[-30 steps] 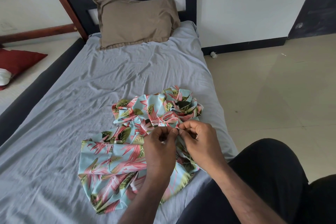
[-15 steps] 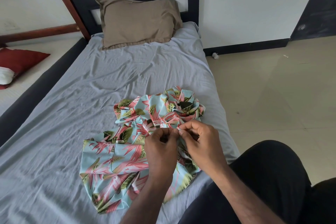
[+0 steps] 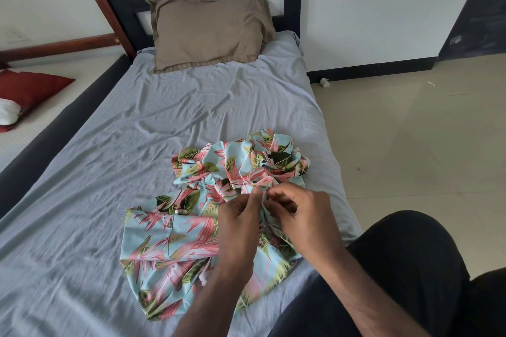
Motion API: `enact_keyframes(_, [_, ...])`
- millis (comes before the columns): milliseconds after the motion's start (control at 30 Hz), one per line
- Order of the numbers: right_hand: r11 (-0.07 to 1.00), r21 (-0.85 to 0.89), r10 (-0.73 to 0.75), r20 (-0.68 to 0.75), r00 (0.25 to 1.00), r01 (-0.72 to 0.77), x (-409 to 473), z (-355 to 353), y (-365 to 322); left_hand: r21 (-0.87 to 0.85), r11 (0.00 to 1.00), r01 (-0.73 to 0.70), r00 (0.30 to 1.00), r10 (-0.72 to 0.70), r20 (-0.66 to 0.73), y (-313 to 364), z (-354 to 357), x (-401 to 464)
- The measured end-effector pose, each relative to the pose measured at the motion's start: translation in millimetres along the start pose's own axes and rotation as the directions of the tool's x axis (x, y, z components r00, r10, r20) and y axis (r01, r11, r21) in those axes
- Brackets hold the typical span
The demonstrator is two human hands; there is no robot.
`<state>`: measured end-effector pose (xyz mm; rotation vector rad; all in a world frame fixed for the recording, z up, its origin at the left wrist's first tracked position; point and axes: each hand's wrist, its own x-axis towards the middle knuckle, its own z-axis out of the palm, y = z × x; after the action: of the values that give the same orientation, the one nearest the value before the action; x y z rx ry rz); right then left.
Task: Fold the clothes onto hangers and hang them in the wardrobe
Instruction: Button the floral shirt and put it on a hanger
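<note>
While my left hand and right hand sit fingertip to fingertip, both pinching one small fold of the floral garment bunched beneath and beyond them on the grey bedsheet, a hard tug risks knotting the loops further. The mattress edge lies close beyond my right hand, so loose cloth may slide to the floor; open sheet stretches left and ahead to the pillow.

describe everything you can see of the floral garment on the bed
The floral garment is thin, light blue fabric printed with pink and green leaves. It lies crumpled on the grey bedsheet near the bed's right edge, its upper part bunched, its lower part spread flatter. Both hands pinch a small fold near its middle: the left hand and the right hand, fingertips close together.
</note>
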<state>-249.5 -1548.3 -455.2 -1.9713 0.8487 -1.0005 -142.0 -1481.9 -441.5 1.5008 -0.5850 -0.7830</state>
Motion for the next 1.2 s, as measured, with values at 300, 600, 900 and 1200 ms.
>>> enact_keyframes(300, [0.998, 0.045, 0.030, 0.019, 0.999, -0.031, 0, 4, 2, 0.018, 0.999, 0.040, 0.994, -0.038, -0.098, 1, 1, 2])
enact_keyframes(600, [0.958, 0.261, 0.083, 0.144, 0.986, -0.119, 6, -1, 7, -0.201, 0.942, 0.270, 0.963, -0.262, 0.066, -1, -1, 6])
enact_keyframes(900, [0.944, 0.274, 0.107, 0.277, 0.955, -0.185, 7, -5, 12, 0.156, 0.986, 0.053, 0.992, -0.069, 0.102, -8, -14, 17])
enact_keyframes(1200, [0.973, 0.175, 0.163, -0.045, 0.986, -0.153, 15, -17, 13, 0.497, 0.794, -0.350, 0.871, 0.081, 0.484, -2, -55, 26])
